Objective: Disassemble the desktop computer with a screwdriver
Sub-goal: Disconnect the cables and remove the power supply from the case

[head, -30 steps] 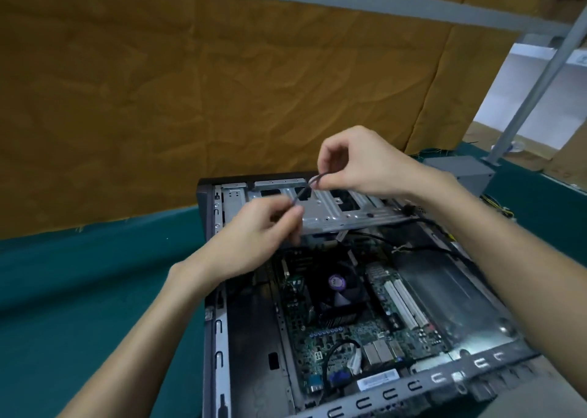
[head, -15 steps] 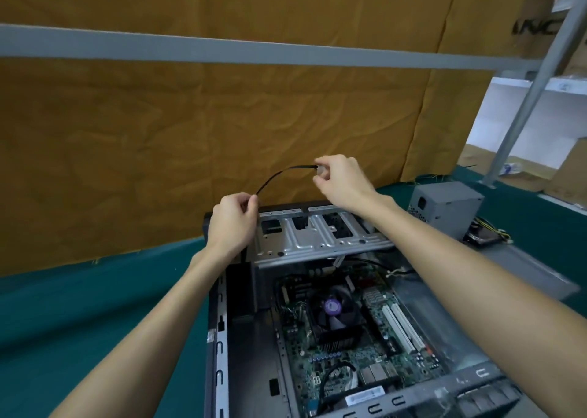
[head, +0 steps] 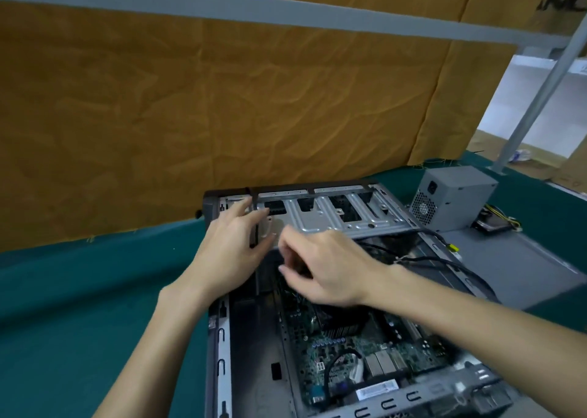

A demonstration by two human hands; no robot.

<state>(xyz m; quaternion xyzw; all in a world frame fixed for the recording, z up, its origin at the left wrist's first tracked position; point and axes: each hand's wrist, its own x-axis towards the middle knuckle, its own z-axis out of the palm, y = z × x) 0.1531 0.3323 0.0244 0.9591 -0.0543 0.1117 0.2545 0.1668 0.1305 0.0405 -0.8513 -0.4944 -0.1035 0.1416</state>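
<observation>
1. The open computer case (head: 333,338) lies on its side on the green desk (head: 79,290), motherboard (head: 365,347) exposed.
2. The left hand (head: 228,249) rests with fairly straight fingers on the left end of the metal drive cage (head: 336,214).
3. The right hand (head: 324,265) hovers just beside it, fingers bent; whether it holds anything cannot be told.
4. A grey power supply (head: 451,198) stands far right of the case.
</observation>
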